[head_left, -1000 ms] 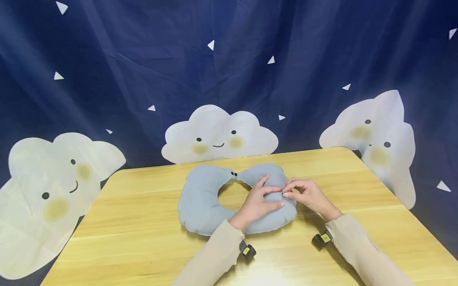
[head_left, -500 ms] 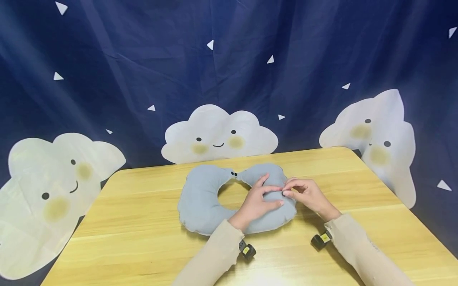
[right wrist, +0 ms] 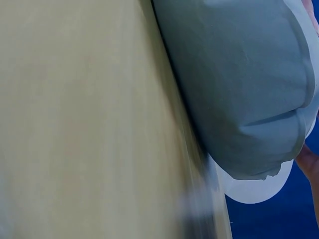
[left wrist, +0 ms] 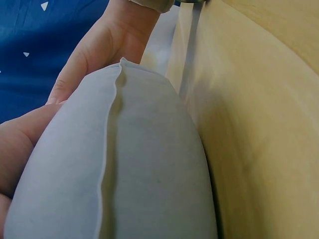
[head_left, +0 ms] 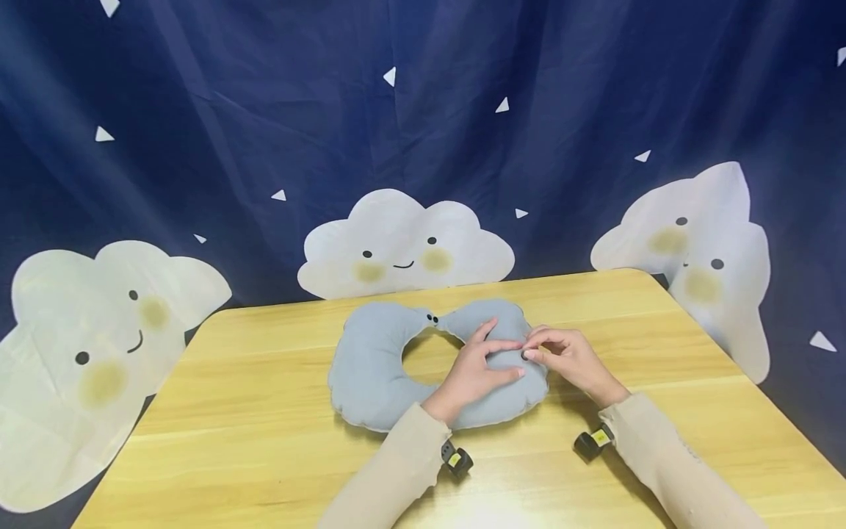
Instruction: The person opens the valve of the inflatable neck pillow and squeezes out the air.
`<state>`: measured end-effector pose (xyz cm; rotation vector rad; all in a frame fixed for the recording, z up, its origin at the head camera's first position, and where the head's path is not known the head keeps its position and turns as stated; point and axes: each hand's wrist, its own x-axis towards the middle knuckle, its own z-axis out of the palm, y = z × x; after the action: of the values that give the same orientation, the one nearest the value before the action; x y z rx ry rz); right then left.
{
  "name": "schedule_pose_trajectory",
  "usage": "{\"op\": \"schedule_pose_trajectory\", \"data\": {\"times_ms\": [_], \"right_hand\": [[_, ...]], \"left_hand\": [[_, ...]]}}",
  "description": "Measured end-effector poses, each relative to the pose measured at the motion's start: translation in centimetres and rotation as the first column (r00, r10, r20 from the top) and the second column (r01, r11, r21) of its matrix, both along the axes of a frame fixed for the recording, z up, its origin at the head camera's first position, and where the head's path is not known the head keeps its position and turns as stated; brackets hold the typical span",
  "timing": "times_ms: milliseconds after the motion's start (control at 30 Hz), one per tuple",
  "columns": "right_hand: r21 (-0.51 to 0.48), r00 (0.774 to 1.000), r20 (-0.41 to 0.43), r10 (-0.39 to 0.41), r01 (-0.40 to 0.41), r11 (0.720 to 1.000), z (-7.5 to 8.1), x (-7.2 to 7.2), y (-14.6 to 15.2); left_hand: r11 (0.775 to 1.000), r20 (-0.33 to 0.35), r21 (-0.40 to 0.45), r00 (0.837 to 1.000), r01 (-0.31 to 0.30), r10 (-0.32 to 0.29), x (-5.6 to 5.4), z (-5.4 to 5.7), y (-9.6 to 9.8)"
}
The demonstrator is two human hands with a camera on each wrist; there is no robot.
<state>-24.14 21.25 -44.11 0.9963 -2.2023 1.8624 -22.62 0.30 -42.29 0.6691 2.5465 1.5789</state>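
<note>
A grey-blue U-shaped neck pillow (head_left: 373, 367) lies on the wooden table, plump, its two ends meeting at the far side by a pair of small black fastener dots (head_left: 432, 319). My left hand (head_left: 471, 378) rests on the pillow's right half with thumb and fingers spread. At that half's right side, the thumb and fingers of my right hand (head_left: 568, 360) pinch a small dark round piece (head_left: 525, 355), mostly covered by the fingertips. In the left wrist view the seamed edge of the pillow (left wrist: 149, 164) fills the middle. The right wrist view shows its rounded side (right wrist: 239, 89).
The light wooden table (head_left: 231, 419) extends around the pillow on all sides. Behind it hangs a dark blue curtain (head_left: 317, 110) printed with white clouds and triangles. Small black wrist cameras (head_left: 457, 461) sit at both sleeve cuffs.
The head view has tilted slightly. Both hands keep their places on the pillow. A little more of the dark round piece shows at the right fingertips.
</note>
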Motion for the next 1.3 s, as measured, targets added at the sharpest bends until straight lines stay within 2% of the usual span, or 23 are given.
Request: {"op": "schedule_pose_trajectory", "data": {"times_ms": [233, 467, 733, 900, 1133, 1300], "right_hand": [[-0.01, 1.0, 0.004, -0.006, 0.006, 1.0, -0.16, -0.01, 0.12], [-0.011, 1.0, -0.004, 0.005, -0.005, 1.0, -0.35, -0.08, 0.0], [-0.024, 0.998, 0.055, -0.003, 0.004, 1.0, -0.21, -0.12, 0.15], [-0.029, 0.998, 0.066, 0.017, -0.016, 0.999, -0.16, -0.11, 0.37], [-0.069, 0.99, 0.107, 0.093, -0.085, 0.994, -0.26, -0.26, 0.62], [-0.053, 0.988, 0.117, 0.103, -0.097, 0.994, -0.3, -0.35, 0.95]], "left_hand": [[1.0, 0.003, -0.002, 1.0, 0.002, -0.002, 0.09, 0.14, 0.0], [1.0, -0.019, -0.007, 1.0, -0.01, 0.01, -0.04, -0.2, -0.07], [0.999, -0.055, -0.026, 0.998, -0.04, 0.039, -0.39, -0.36, 0.01], [0.998, -0.043, -0.035, 0.998, -0.048, 0.046, -0.28, -0.22, 0.04], [0.997, -0.06, -0.053, 0.997, -0.056, 0.053, -0.21, -0.27, 0.11], [0.997, -0.059, -0.048, 0.997, -0.059, 0.056, -0.22, -0.3, 0.18]]}}
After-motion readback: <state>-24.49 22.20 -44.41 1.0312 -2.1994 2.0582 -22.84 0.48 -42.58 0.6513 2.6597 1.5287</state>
